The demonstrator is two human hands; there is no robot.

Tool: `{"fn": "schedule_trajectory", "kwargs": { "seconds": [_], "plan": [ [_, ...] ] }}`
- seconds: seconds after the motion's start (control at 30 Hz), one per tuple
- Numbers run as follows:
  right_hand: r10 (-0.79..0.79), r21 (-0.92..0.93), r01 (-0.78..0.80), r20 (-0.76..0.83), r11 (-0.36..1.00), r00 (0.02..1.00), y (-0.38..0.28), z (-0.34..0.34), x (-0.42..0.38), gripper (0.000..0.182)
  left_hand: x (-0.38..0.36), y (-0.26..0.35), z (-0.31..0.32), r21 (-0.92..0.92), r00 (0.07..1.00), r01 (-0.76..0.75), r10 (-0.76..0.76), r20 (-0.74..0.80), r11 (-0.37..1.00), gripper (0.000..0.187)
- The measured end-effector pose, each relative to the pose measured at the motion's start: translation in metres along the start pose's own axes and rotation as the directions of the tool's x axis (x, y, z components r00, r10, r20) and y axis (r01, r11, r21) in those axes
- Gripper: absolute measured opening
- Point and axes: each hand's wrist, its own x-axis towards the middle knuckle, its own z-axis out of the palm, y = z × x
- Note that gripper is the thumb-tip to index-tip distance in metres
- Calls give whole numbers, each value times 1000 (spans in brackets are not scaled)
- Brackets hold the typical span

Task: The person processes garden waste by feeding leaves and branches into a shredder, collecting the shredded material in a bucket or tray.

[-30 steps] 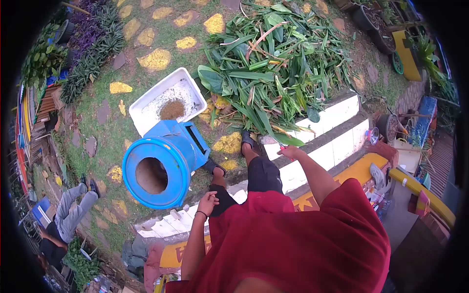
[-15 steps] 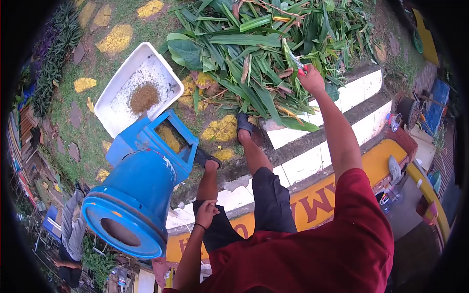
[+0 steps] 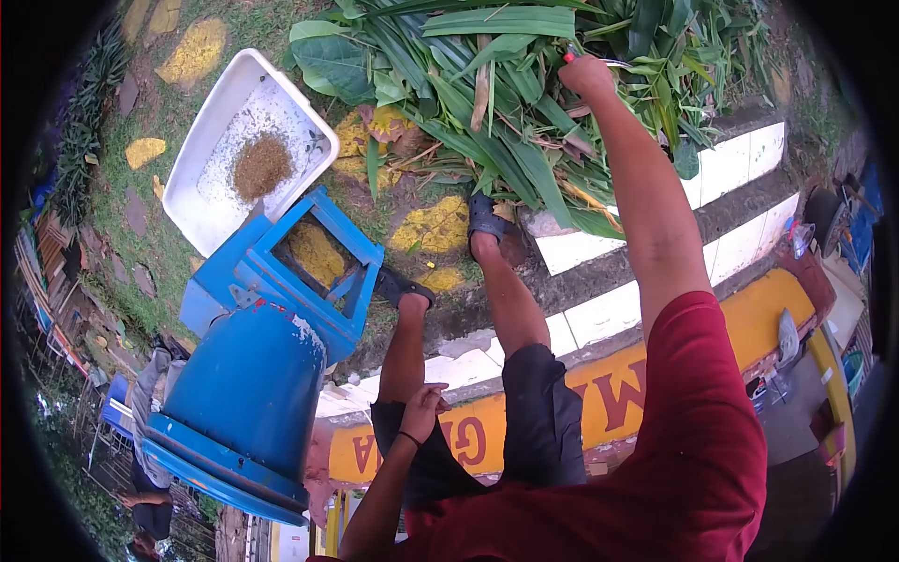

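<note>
1. Red-handled tool [image 3: 568,57]: in the right hand [image 3: 588,79]. Short red bit pokes out just left of the fingers; the rest is hidden by the fist. Can't tell full long axis or which way the tip points.
2. Right fingers: curled shut around the handle, back of hand up. Thin pale strip [image 3: 618,64] just right of them; blade or stalk, can't tell.
3. Leaf pile [image 3: 510,159]: under and around the right fingers, spreading both sides. Broad leaf blade [image 3: 501,22] just beyond them, long axis running left-right. Strappy leaves below the fingers slant down to the right.
4. White tiled step [image 3: 740,167]: below and right of the right fingers, near the pile's edge.
5. Left hand [image 3: 423,412]: well apart from the right, over the dark shorts [image 3: 543,412], dark band on wrist. Fingers loosely bent, pointing right; can't tell if they pinch anything.
6. Blue machine [image 3: 245,375]: left of the left fingers, tilted, open square frame end toward the tray, round rim end toward lower left.
7. White tray [image 3: 325,150]: well left of the right fingers, beside the machine, brown grainy heap [image 3: 262,166] inside.
8. Another person [image 3: 150,501]: far left of the left fingers, dark top.
</note>
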Motion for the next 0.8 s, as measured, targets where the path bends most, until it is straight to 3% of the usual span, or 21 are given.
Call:
{"fn": "schedule_trajectory", "kwargs": {
  "seconds": [0.07,0.13,0.17,0.27,0.33,0.4,0.47,0.5,0.57,0.6,0.67,0.7,0.77,0.8],
  "plan": [
    [-320,-364,333,97,870,942,-18,40,-50,28,7,9,9,-18,1000,-7,7,26,1000,27],
    [-371,-441,474,303,762,878,-25,93,-106,23,19,26,16,27,997,-50,48,67,998,25],
    [-350,-442,469,327,764,878,-17,127,-117,28,26,38,20,30,995,-60,58,75,998,25],
    [-361,-373,417,213,829,908,14,137,-152,38,43,68,17,53,990,-137,135,27,989,27],
    [-333,-205,327,5,923,943,35,110,-159,40,42,91,19,59,987,-157,155,43,986,28],
    [-563,-277,519,-105,808,820,58,74,-161,41,43,106,21,-15,984,-170,170,58,985,29],
    [-518,-303,474,-82,827,852,74,30,-152,42,50,103,20,-61,987,-147,151,56,987,28],
    [-442,-297,386,-154,874,884,83,13,-138,44,56,99,20,-101,990,-127,133,55,987,28],
    [-180,-170,147,-196,974,964,103,-16,-84,53,69,76,17,-95,991,-122,126,40,988,27],
    [-29,-143,11,-126,990,992,100,-38,-62,59,73,67,17,-76,993,-107,110,47,991,26],
    [59,-250,-83,-103,965,993,102,-48,-8,60,81,49,15,-54,993,-105,108,56,993,26],
    [58,-256,-82,-102,963,993,92,-43,0,60,81,44,16,-60,993,-102,106,59,993,26],
    [115,-439,-144,-92,887,989,48,-20,2,56,87,41,16,-11,998,-59,60,36,998,26],
    [68,-424,-63,-3,904,998,34,10,0,51,92,41,14,-12,998,-59,60,37,998,26]
  ]
}}
